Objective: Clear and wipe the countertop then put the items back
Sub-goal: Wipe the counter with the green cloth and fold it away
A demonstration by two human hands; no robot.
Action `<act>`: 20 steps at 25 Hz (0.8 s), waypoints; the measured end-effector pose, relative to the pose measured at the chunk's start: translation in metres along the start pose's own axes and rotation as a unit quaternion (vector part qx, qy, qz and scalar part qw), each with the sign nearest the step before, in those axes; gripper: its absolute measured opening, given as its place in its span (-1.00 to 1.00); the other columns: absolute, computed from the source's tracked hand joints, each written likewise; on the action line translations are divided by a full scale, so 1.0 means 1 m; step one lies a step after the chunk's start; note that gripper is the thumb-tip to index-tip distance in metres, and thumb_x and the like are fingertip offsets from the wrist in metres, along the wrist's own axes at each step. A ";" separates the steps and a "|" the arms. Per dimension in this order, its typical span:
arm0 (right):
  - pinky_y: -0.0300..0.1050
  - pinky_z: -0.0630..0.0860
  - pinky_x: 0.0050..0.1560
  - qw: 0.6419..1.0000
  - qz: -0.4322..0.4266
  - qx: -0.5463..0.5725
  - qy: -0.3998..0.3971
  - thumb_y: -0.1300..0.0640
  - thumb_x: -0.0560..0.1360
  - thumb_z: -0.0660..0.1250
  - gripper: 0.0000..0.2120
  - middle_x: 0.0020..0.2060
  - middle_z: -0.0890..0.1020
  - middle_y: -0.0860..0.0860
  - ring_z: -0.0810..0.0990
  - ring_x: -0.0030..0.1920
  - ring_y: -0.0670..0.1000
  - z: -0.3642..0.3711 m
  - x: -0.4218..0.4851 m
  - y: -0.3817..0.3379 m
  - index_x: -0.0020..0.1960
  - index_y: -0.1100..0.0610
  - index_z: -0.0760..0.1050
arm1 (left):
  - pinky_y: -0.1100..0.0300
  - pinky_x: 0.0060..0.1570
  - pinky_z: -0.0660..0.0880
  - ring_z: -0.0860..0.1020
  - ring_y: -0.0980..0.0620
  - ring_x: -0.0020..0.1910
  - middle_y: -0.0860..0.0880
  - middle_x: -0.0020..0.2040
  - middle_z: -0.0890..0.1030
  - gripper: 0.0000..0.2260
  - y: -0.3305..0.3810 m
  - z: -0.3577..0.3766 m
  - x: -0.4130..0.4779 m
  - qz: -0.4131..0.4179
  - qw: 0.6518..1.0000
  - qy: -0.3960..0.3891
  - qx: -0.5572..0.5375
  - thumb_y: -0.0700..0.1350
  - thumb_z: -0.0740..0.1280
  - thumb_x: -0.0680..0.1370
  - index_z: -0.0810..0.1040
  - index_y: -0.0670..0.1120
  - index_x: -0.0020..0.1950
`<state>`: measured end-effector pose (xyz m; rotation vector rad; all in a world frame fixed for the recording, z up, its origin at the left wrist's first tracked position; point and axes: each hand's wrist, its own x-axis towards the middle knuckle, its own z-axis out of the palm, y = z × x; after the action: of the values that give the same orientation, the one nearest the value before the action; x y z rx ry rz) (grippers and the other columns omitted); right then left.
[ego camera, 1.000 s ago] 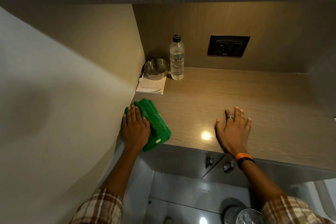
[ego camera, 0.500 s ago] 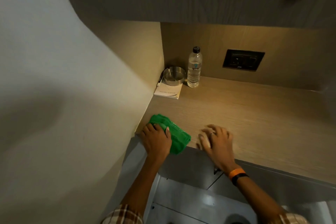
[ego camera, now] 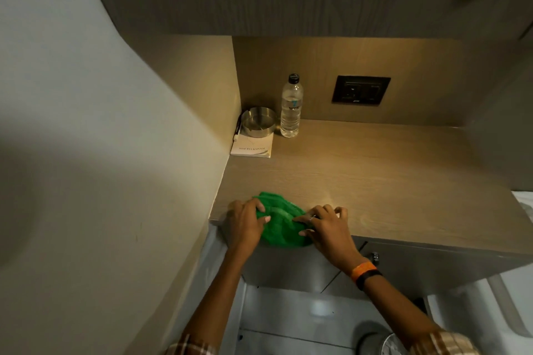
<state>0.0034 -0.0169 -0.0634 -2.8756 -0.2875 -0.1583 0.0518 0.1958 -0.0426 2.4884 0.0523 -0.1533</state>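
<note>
A crumpled green cloth (ego camera: 281, 225) lies at the front left corner of the pale wood-grain desk (ego camera: 389, 181), bunched right on the front edge with part of it hanging over. It sits between the two hands and both are touching it. The left hand (ego camera: 246, 225) comes in from the left side, palm down, its fingers curled onto the cloth's left part so that it grips the fabric. The right hand (ego camera: 326, 228) presses on the cloth's right part from above, fingers bent and spread, the thumb tucked against the green fabric; it looks to be pinching the cloth, with a ring on one finger. Both forearms reach up from below the desk edge, bare to the plaid sleeves, and the right wrist carries an orange band (ego camera: 364, 270) beside a black one.

Well apart from the hands, in the back left corner, a round steel bowl (ego camera: 258, 121) rests on a white notepad (ego camera: 252, 145) that lies against the side wall. Just beside the bowl stands a clear plastic water bottle with a black cap (ego camera: 291, 106), upright. On the back panel to the right of the bottle there is a dark wall socket (ego camera: 360, 90).
</note>
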 end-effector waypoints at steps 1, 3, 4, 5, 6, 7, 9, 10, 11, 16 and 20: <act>0.01 0.25 0.03 1.000 0.013 0.002 -0.004 -0.06 0.46 0.46 -0.66 0.05 0.62 -0.06 0.56 0.09 0.05 -0.005 -0.009 0.014 0.23 -0.19 0.61 | 0.14 0.00 0.39 0.52 -0.10 0.14 -0.11 0.12 0.56 -0.78 0.009 0.010 -0.004 0.019 0.999 -0.008 -0.025 -0.09 0.51 0.46 0.56 -0.05 0.05; -0.04 0.20 0.01 0.999 0.046 0.013 -0.021 -0.01 0.46 0.48 -0.65 0.04 0.62 -0.06 0.57 0.08 0.04 -0.020 -0.028 0.044 0.23 -0.17 0.61 | 0.13 0.02 0.40 0.55 -0.09 0.12 -0.10 0.09 0.61 -0.73 0.034 0.029 -0.010 0.043 0.997 -0.027 -0.066 -0.14 0.52 0.44 0.52 -0.09 0.06; -0.06 0.19 0.00 0.997 0.065 0.021 -0.034 0.01 0.47 0.48 -0.66 0.04 0.61 -0.06 0.57 0.09 0.03 -0.028 -0.035 0.058 0.23 -0.17 0.60 | 0.11 0.03 0.43 0.57 -0.09 0.09 -0.10 0.08 0.61 -0.71 0.049 0.038 -0.012 0.050 0.995 -0.039 -0.080 -0.15 0.52 0.44 0.50 -0.09 0.07; -0.06 0.22 0.00 0.995 0.085 0.031 -0.043 0.03 0.48 0.48 -0.66 0.03 0.60 -0.06 0.57 0.09 0.03 -0.038 -0.044 0.072 0.23 -0.16 0.59 | 0.08 0.02 0.48 0.58 -0.09 0.06 -0.10 0.06 0.62 -0.70 0.065 0.049 -0.016 0.060 0.993 -0.053 -0.089 -0.15 0.52 0.44 0.48 -0.09 0.07; -0.05 0.28 0.01 0.992 0.104 0.045 -0.049 0.06 0.47 0.49 -0.66 0.02 0.60 -0.06 0.58 0.08 0.03 -0.047 -0.053 0.087 0.22 -0.14 0.60 | 0.06 -0.01 0.51 0.59 -0.08 0.02 -0.09 0.03 0.62 -0.70 0.080 0.060 -0.019 0.075 0.991 -0.066 -0.092 -0.14 0.52 0.44 0.47 -0.08 0.06; -0.03 0.37 0.03 0.989 0.123 0.062 -0.051 0.12 0.46 0.50 -0.66 0.01 0.61 -0.03 0.58 0.07 0.05 -0.056 -0.062 0.101 0.21 -0.10 0.61 | 0.05 -0.05 0.52 0.59 -0.07 -0.02 -0.08 -0.01 0.63 -0.71 0.094 0.071 -0.023 0.093 0.988 -0.076 -0.093 -0.12 0.52 0.44 0.47 -0.07 0.05; 0.02 0.51 0.03 0.980 0.164 0.110 -0.037 0.28 0.41 0.52 -0.65 -0.03 0.62 0.05 0.60 0.04 0.11 -0.074 -0.083 0.131 0.16 0.02 0.66 | 0.08 -0.17 0.48 0.57 -0.05 -0.16 -0.06 -0.16 0.62 -0.72 0.123 0.093 -0.033 0.131 0.982 -0.095 -0.096 -0.10 0.53 0.43 0.48 -0.06 0.00; 0.05 0.54 0.04 0.973 0.187 0.133 -0.023 0.35 0.39 0.52 -0.65 -0.04 0.62 0.10 0.60 0.02 0.14 -0.084 -0.095 0.146 0.12 0.08 0.67 | 0.10 -0.23 0.43 0.52 -0.02 -0.23 -0.03 -0.23 0.58 -0.74 0.138 0.104 -0.037 0.145 0.978 -0.106 -0.106 -0.09 0.53 0.43 0.48 -0.05 -0.02; 0.06 0.55 0.06 0.965 0.210 0.159 -0.001 0.39 0.36 0.52 -0.66 -0.05 0.64 0.13 0.60 0.02 0.15 -0.093 -0.105 0.160 0.08 0.12 0.68 | 0.14 -0.28 0.37 0.47 0.01 -0.28 0.00 -0.27 0.53 -0.75 0.152 0.115 -0.040 0.154 0.973 -0.118 -0.124 -0.10 0.53 0.42 0.49 -0.05 -0.03; -0.21 0.61 0.16 0.866 0.317 0.372 0.111 0.44 0.31 0.54 -0.58 0.01 0.70 -0.06 0.66 0.03 -0.12 -0.140 -0.179 0.252 0.05 0.04 0.68 | 0.22 -0.30 0.31 0.37 0.08 -0.30 -0.03 -0.27 0.42 -0.83 0.239 0.176 -0.066 0.205 0.932 -0.184 -0.237 -0.19 0.48 0.48 0.50 -0.06 -0.05; -0.20 0.67 -0.01 0.755 0.359 0.513 0.197 0.50 0.31 0.50 -0.49 0.05 0.70 0.09 0.69 0.08 0.08 -0.159 -0.239 0.328 0.15 0.07 0.65 | 0.13 -0.15 0.39 0.45 0.03 -0.16 -0.05 -0.16 0.50 -0.87 0.318 0.231 -0.094 0.195 0.908 -0.213 -0.304 -0.28 0.43 0.51 0.57 -0.16 0.02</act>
<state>-0.1750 -0.4118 -0.0182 -1.6106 0.6305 -0.3204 -0.0405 -0.1976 -0.0232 1.7527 -0.5029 -0.4337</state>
